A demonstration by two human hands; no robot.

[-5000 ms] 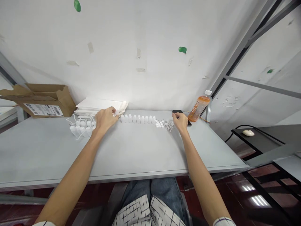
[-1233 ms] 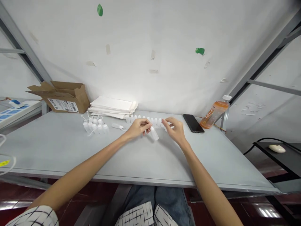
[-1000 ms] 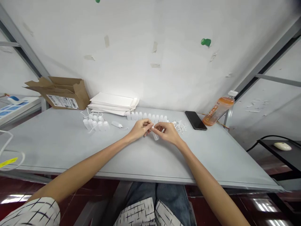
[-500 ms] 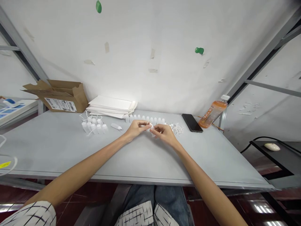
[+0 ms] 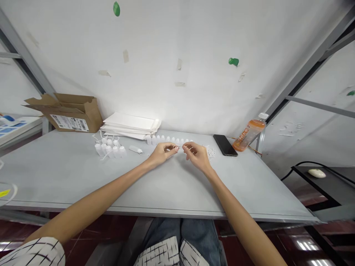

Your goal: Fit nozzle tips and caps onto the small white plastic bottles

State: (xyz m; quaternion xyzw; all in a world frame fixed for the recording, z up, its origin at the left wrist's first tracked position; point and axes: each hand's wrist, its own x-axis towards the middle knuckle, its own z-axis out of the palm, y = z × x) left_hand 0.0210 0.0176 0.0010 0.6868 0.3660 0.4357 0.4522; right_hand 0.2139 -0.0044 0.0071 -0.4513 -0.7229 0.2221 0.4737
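While the left hand (image 5: pixel 161 154) pinches a small white piece (image 5: pixel 176 147) over the counter (image 5: pixel 177 188), the right hand (image 5: pixel 197 154) curls just beside it, grip unclear; piece probably light, flexible, slippery plastic, best pinched at its edge.

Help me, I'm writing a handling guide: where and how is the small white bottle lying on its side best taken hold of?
Probably mid-body on the small white bottle, from above, pinching across its long sides: it lies flat on the table, and a thin strap trails from its narrow end.
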